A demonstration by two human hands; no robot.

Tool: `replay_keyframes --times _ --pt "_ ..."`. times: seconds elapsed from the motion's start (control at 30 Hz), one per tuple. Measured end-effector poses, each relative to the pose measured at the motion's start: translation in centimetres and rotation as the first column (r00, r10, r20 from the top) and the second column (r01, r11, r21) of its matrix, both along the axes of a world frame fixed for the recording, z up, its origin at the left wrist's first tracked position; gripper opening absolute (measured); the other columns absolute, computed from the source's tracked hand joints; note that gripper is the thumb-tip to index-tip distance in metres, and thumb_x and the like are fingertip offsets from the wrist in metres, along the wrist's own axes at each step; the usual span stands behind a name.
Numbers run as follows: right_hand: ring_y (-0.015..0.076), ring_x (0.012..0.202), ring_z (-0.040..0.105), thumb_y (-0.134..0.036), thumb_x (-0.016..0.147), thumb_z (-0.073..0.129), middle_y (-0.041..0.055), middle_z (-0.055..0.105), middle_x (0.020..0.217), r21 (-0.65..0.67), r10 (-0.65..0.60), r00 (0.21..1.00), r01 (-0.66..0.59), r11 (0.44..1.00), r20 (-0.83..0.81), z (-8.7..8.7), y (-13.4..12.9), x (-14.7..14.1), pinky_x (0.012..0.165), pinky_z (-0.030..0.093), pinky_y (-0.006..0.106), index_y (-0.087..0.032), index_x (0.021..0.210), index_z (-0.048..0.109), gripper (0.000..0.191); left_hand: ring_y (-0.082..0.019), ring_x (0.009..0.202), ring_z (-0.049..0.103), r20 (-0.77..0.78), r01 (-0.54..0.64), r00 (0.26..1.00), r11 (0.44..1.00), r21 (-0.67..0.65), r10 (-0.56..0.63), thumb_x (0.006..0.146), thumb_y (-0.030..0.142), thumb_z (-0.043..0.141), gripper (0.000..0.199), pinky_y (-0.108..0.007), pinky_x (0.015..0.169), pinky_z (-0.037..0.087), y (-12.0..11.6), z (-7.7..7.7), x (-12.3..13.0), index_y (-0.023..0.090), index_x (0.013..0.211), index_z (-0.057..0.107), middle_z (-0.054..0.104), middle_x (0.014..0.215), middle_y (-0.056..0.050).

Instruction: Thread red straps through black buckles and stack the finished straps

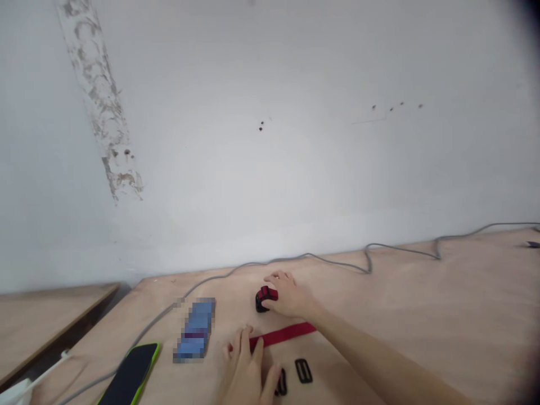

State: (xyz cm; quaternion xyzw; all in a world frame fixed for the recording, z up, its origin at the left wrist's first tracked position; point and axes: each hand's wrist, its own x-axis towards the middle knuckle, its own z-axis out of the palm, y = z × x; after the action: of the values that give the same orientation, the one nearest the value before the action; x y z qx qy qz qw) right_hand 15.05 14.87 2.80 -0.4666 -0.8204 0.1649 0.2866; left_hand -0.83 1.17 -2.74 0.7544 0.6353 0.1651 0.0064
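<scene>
A black buckle (260, 299) threaded with red webbing sits on the wooden table, and my right hand (289, 295) grips it from the right, thumb in front and fingers behind. Nearer to me, a flat red strap (287, 334) runs slantwise across the table; my right forearm hides its right end. My left hand (244, 363) rests at the strap's left end, fingers spread and touching it. Beside the left thumb lies a black slide buckle (282, 382), partly covered by the hand. Another black slide buckle (304, 370) lies just to its right.
To the left are a blurred-out blue item (196, 329) and a phone in a lime-green case (130, 374). A grey cable (320, 257) winds along the table's back edge by the white wall (295, 185). A separate wooden surface (50, 312) stands at far left across a gap.
</scene>
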Motion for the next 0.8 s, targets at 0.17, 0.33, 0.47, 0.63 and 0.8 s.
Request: replay_keyframes --times 0.17,0.33,0.47,0.63,0.8 --pt "0.031 0.119 0.052 -0.024 0.073 0.076 0.0118 0.062 0.123 0.011 0.054 0.997 -0.053 0.999 -0.058 1.4 0.1 0.5 0.102 0.039 0.044 -0.019 0.102 0.069 0.031 -0.05 0.131 0.05 0.027 0.06 0.998 0.989 0.132 -0.064 0.09 0.035 0.058 0.056 -0.076 0.094 0.042 0.7 -1.2 -0.8 0.011 0.14 0.055 0.054 0.143 -0.029" --pt "0.0246 0.105 0.06 -0.018 0.077 0.069 0.0053 0.068 0.108 0.081 0.148 0.981 -0.139 0.987 -0.128 1.1 -4.7 3.7 0.096 0.043 0.038 -0.023 0.107 0.065 0.03 -0.038 0.115 0.064 0.04 0.192 0.971 0.867 0.46 -0.236 0.088 0.03 0.063 0.039 -0.057 0.09 0.053 0.2 -0.6 -1.0 0.022 0.126 0.063 0.067 0.127 -0.018" --pt "0.0223 0.089 0.06 -0.011 0.072 0.064 0.0029 0.066 0.095 0.099 0.187 0.974 -0.175 0.98 -0.13 -1.9 -9.2 6.0 0.081 0.047 0.034 -0.023 0.089 0.061 0.021 -0.03 0.103 0.069 -0.054 0.324 0.928 0.728 0.604 -0.368 0.097 0.036 0.055 0.03 -0.043 0.087 0.053 -0.5 0.8 0.2 0.021 0.122 0.064 0.073 0.116 -0.014" --pt "0.0186 0.084 0.057 -0.005 0.069 0.064 -0.0002 0.064 0.088 0.165 0.293 0.936 -0.263 0.951 -0.195 -4.6 -11.3 5.9 0.077 0.045 0.029 -0.022 0.078 0.054 0.022 -0.023 0.096 0.071 -0.158 0.496 0.847 0.648 0.578 -0.508 0.101 0.028 0.052 0.021 -0.036 0.089 0.051 -0.8 1.1 0.8 0.021 0.116 0.066 0.077 0.106 -0.008" --pt "0.0176 0.08 0.056 -0.014 0.074 0.072 -0.0008 0.063 0.084 0.127 0.292 0.929 -0.269 0.955 -0.226 -4.2 -10.7 6.5 0.076 0.044 0.029 -0.021 0.079 0.057 0.018 -0.024 0.101 0.07 -0.023 0.396 0.883 0.717 0.574 -0.47 0.102 0.03 0.05 0.025 -0.038 0.09 0.055 -0.7 0.3 -0.1 0.021 0.122 0.061 0.074 0.109 -0.01"
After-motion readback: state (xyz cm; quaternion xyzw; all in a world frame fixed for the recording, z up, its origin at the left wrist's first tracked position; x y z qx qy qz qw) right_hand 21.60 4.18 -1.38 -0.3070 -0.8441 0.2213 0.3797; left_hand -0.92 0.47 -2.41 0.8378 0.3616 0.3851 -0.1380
